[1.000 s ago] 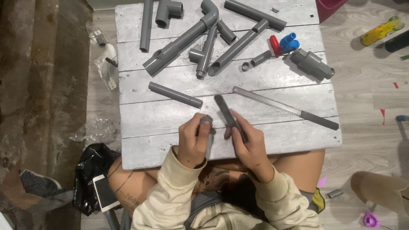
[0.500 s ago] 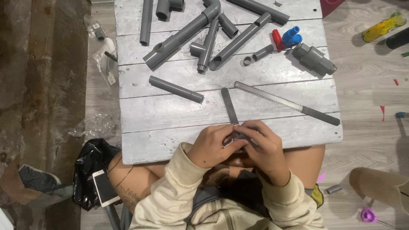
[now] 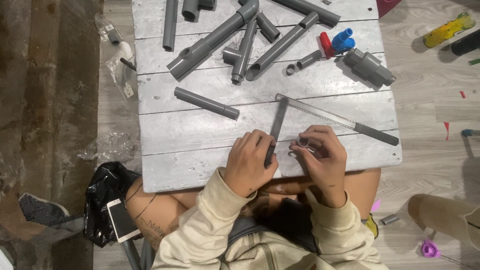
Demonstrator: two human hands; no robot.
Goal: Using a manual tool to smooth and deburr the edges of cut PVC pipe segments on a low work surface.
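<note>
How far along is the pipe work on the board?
Done: a few grey pipes at the top of the board already carry fittings, such as the long pipe with an elbow. In hand: left hand holds a thin grey pipe, right hand a small ring. Left: a short pipe, a valve and a saw lie loose.

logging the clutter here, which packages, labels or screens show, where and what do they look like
Phone: on the black bag at lower left, slim white rectangle, pale screen showing nothing readable.
Clear plastic bags: floor left of the grey board, crumpled, holding small parts.
Yellow-green bottle: floor at upper right, lying down.
</note>
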